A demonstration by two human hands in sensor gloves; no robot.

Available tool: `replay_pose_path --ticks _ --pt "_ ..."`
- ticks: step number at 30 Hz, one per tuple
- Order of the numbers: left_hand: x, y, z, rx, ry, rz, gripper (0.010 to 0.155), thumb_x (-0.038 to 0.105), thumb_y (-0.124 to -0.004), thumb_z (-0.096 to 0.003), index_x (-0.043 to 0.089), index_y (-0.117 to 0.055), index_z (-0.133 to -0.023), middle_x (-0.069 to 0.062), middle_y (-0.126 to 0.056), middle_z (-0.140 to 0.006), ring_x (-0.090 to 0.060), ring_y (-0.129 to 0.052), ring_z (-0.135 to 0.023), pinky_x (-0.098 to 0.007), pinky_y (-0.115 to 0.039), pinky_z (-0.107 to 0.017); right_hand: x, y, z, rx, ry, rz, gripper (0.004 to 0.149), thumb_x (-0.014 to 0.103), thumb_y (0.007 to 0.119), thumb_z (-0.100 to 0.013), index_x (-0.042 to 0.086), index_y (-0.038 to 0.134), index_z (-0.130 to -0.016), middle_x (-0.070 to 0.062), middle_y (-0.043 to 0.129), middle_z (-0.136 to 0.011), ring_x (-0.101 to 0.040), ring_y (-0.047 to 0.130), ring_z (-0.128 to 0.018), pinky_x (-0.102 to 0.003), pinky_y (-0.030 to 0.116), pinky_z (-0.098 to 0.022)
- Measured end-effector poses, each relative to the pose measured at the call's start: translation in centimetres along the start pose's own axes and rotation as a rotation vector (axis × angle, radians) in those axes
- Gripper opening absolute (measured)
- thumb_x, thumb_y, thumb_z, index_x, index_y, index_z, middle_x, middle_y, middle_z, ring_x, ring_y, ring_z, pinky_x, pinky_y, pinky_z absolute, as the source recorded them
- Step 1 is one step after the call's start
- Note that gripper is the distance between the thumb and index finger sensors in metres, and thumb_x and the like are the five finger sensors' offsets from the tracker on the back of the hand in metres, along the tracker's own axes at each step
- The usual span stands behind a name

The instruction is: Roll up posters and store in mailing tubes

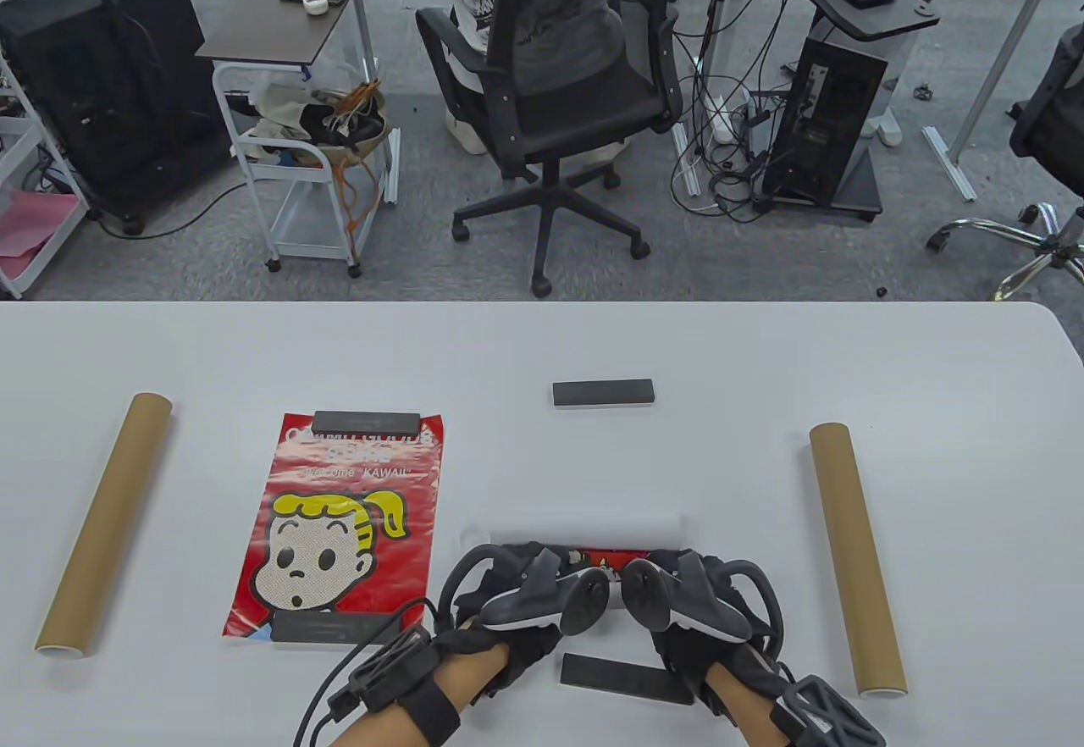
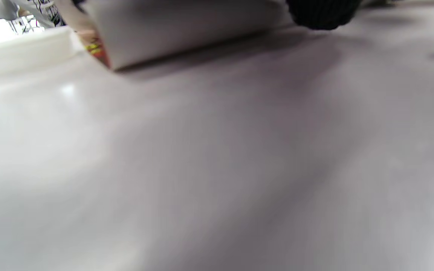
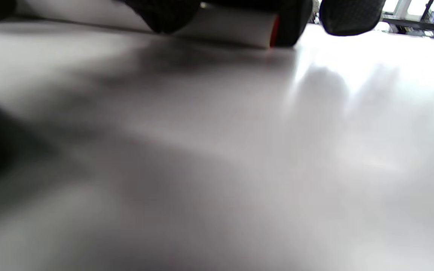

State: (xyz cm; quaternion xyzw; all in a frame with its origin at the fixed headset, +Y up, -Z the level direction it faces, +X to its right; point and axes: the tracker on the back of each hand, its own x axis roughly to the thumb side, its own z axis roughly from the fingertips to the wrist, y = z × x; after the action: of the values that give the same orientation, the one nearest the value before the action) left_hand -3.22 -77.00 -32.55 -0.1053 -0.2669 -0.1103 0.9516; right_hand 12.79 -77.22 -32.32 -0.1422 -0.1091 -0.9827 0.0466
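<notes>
A partly rolled poster (image 1: 584, 529), white outside with red print showing at its near edge, lies on the white table in front of me. My left hand (image 1: 508, 565) and right hand (image 1: 703, 569) both rest on it side by side and hold the roll. In the left wrist view the roll (image 2: 187, 30) sits at the top with a gloved fingertip (image 2: 320, 15) on it. In the right wrist view gloved fingers (image 3: 164, 15) wrap the roll's end (image 3: 236, 26). One cardboard tube (image 1: 102, 522) lies at the left, another (image 1: 855, 556) at the right.
A flat red poster with a blonde cartoon girl (image 1: 339, 527) lies left of my hands, pinned by dark bars at its top (image 1: 366, 421) and bottom (image 1: 326, 628). Loose dark bars lie at the table's middle (image 1: 603, 393) and between my wrists (image 1: 625, 677).
</notes>
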Motion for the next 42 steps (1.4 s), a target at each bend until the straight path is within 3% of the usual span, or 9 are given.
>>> replay_pose_path --ticks 4,8,15,18,20,23,29,34,42 --pt "0.2 0.4 -0.1 0.075 -0.008 -0.034 0.056 0.031 -0.075 -0.0469 0.033 -0.057 -0.100 -0.003 -0.080 -0.093 -0.029 -0.090 -0.082 -0.058 -0.073 -0.066 -0.4 -0.6 0.5 -0.025 -0.005 -0.042 0.061 0.027 0.070 -0.047 0.031 0.035 -0.097 -0.014 0.034 -0.103 -0.044 0.048 -0.092 -0.067 0.047 -0.067" --pt "0.2 0.4 0.1 0.047 -0.013 0.003 0.056 0.033 -0.074 -0.0468 0.032 -0.059 -0.100 -0.004 -0.081 -0.092 -0.031 -0.089 -0.081 -0.058 -0.072 -0.065 0.0 -1.6 0.8 -0.094 -0.063 -0.050 0.044 0.024 0.073 -0.045 0.022 0.064 -0.088 -0.013 0.070 -0.089 -0.043 0.071 -0.082 -0.067 0.057 -0.062" --pt "0.1 0.1 0.1 0.068 0.000 -0.061 0.060 0.034 -0.075 -0.0473 0.033 -0.050 -0.102 -0.004 -0.074 -0.098 -0.031 -0.087 -0.085 -0.058 -0.071 -0.066 -0.3 -0.5 0.5 0.126 -0.016 -0.061 0.064 0.027 0.070 -0.048 0.031 0.029 -0.097 -0.014 0.028 -0.106 -0.046 0.040 -0.096 -0.069 0.044 -0.068" --pt "0.0 0.4 0.2 0.046 -0.006 -0.029 0.056 0.031 -0.074 -0.0471 0.033 -0.056 -0.100 -0.003 -0.080 -0.093 -0.029 -0.091 -0.080 -0.058 -0.073 -0.064 -0.2 -1.8 1.3 -0.066 -0.039 -0.067 0.056 0.026 0.072 -0.046 0.027 0.045 -0.095 -0.014 0.045 -0.101 -0.046 0.053 -0.091 -0.068 0.051 -0.065" --pt "-0.1 0.5 0.2 0.032 -0.010 -0.006 0.055 0.032 -0.074 -0.0474 0.033 -0.057 -0.100 -0.004 -0.080 -0.093 -0.030 -0.090 -0.080 -0.057 -0.073 -0.065 0.1 -1.9 1.3 -0.025 -0.053 -0.067 0.051 0.024 0.072 -0.046 0.022 0.055 -0.094 -0.014 0.063 -0.096 -0.045 0.064 -0.088 -0.069 0.054 -0.064" --pt "-0.2 0.1 0.1 -0.005 0.000 -0.001 0.066 0.039 -0.075 -0.0475 0.035 -0.043 -0.106 -0.007 -0.065 -0.106 -0.034 -0.081 -0.089 -0.059 -0.068 -0.067 0.4 -0.6 0.7 0.143 -0.011 -0.014 0.061 0.026 0.071 -0.047 0.026 0.036 -0.098 -0.010 0.040 -0.105 -0.045 0.047 -0.095 -0.067 0.051 -0.066" --pt "0.2 0.4 0.2 0.063 -0.019 -0.074 0.059 0.031 -0.075 -0.0467 0.034 -0.054 -0.102 -0.002 -0.081 -0.093 -0.028 -0.092 -0.078 -0.057 -0.074 -0.065 0.6 -1.9 1.6 -0.060 -0.039 -0.043 0.056 0.026 0.072 -0.045 0.023 0.048 -0.096 -0.015 0.049 -0.101 -0.047 0.055 -0.093 -0.068 0.053 -0.064" --pt "0.2 0.2 0.2 0.006 -0.013 -0.046 0.065 0.036 -0.073 -0.0477 0.036 -0.045 -0.106 -0.006 -0.065 -0.107 -0.034 -0.081 -0.092 -0.059 -0.068 -0.068 0.8 -0.5 0.8 0.126 -0.040 -0.018 0.061 0.025 0.071 -0.047 0.025 0.037 -0.098 -0.011 0.041 -0.104 -0.045 0.046 -0.096 -0.069 0.049 -0.066" --pt "0.2 0.2 0.2 0.018 -0.009 -0.061 0.060 0.033 -0.073 -0.0477 0.035 -0.051 -0.103 -0.004 -0.073 -0.100 -0.032 -0.085 -0.085 -0.059 -0.069 -0.067 1.2 -1.5 1.4 0.049 -0.094 -0.030 0.054 0.025 0.071 -0.046 0.022 0.050 -0.096 -0.013 0.057 -0.100 -0.046 0.062 -0.091 -0.069 0.054 -0.064"
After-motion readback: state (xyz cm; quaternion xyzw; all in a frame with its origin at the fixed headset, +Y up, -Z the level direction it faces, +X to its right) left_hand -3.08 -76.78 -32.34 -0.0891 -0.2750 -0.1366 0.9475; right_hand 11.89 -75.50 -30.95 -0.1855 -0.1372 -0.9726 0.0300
